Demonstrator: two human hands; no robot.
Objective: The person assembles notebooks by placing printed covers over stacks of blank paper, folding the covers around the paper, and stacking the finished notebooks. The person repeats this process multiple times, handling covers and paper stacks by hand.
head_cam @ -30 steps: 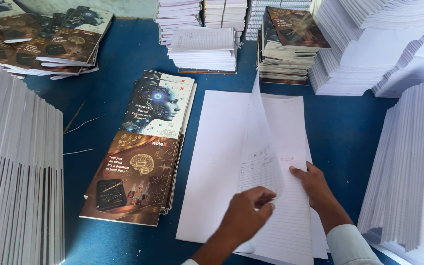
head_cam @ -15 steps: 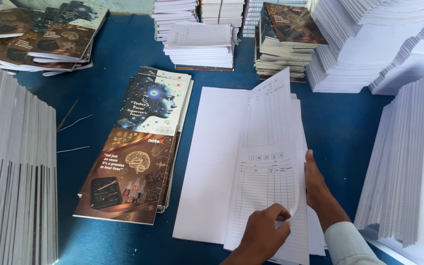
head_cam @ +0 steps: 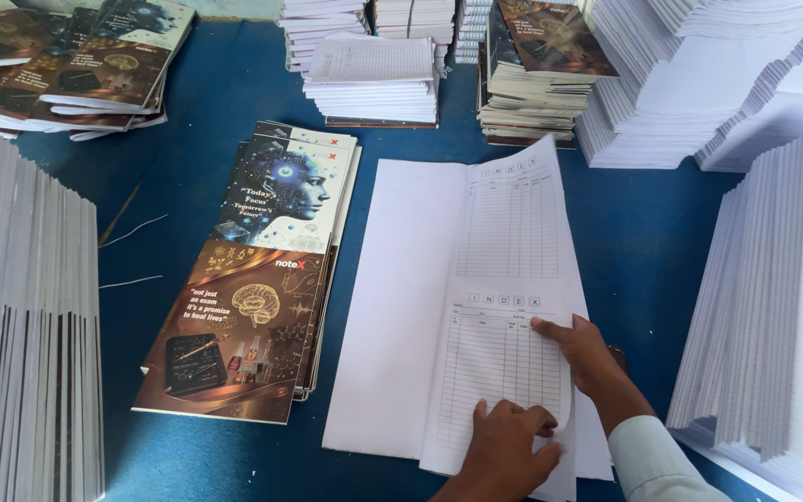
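A long printed sheet (head_cam: 510,270) with two ruled tables lies flat over the right half of a white paper stack (head_cam: 408,307) on the blue table. My left hand (head_cam: 506,449) is at the sheet's near end, fingers pinching its curled lower right corner. My right hand (head_cam: 585,355), in a light sleeve, rests with fingers spread on the sheet's right edge beside the lower table. Left of the white stack lies a pile of long printed covers (head_cam: 262,279), dark with a face and a brain picture.
Tall stacks of white sheets stand at the left (head_cam: 20,335) and right (head_cam: 773,307) edges. More paper stacks (head_cam: 374,79) and cover-topped piles (head_cam: 541,65) sit at the back. Loose covers (head_cam: 67,65) are fanned at the back left. Two thin threads (head_cam: 132,251) lie on the table.
The printed sheet, held up and bent a second ago, has come down flat onto the white stack. My left hand moved to its lower corner and my right hand onto its right edge.
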